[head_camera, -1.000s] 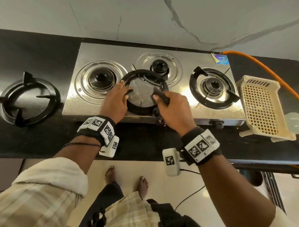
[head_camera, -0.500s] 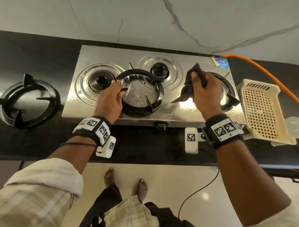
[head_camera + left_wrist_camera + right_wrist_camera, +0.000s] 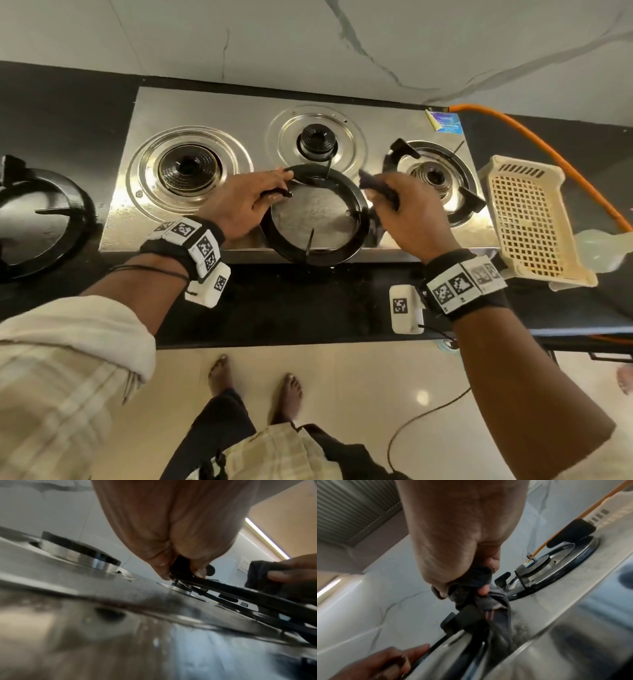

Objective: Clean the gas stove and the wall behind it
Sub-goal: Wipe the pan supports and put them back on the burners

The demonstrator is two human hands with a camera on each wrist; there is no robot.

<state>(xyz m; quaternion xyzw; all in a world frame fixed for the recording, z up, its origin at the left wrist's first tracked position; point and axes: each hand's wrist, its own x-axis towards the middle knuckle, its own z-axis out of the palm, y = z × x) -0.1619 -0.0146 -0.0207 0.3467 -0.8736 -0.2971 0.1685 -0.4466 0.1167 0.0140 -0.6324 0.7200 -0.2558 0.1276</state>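
Observation:
A steel three-burner gas stove (image 3: pixel 239 113) stands on the black counter against a white marble wall (image 3: pixel 308 41). A loose black pan-support ring (image 3: pixel 356 219) lies at the stove's front middle, overhanging the front edge. My left hand (image 3: pixel 253 202) grips the ring's left rim and one prong, which shows between its fingers (image 3: pixel 181 568). My right hand (image 3: pixel 404 209) holds a bunched dark cloth (image 3: pixel 479 588) against the ring's right rim. The cloth (image 3: pixel 376 186) hangs down beside the ring. The left and middle burners are bare; the right burner (image 3: pixel 431 178) keeps its support.
Another black pan-support ring (image 3: pixel 41 219) lies on the counter left of the stove. A cream plastic basket (image 3: pixel 527 219) sits upside down on the right. An orange gas hose (image 3: pixel 548 154) runs behind it. My bare feet stand on the tiled floor below.
My right hand has come back left and down from over the right burner, bringing the cloth onto the ring's right rim. The ring has slid toward the stove's front edge.

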